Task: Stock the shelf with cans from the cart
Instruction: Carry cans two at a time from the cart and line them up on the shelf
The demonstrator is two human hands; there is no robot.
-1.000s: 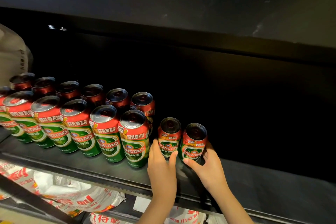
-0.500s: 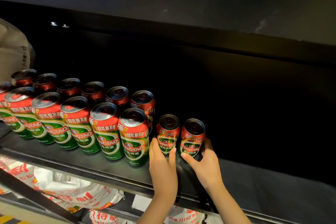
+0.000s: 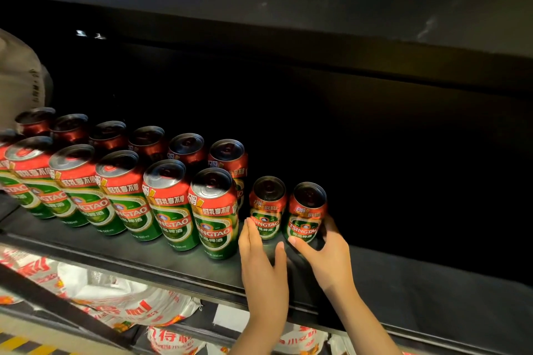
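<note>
Both short cans have slid deeper onto shelf [image 3: 432,291] vs 1 s ago; now lower centre of frame, just right of tall can rows [image 3: 170,204]. Left can [image 3: 266,207], right can [image 3: 306,213]; rigid, smooth, prob full & hefty, dent-prone; grip mid-wall. Left hand [image 3: 264,265] fingers straight, fingertips at left can; right hand [image 3: 326,256] curled round right can's base.

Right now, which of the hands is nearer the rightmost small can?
Right. The right hand wraps around the rightmost small can; the left hand sits before the neighbouring can.
</note>
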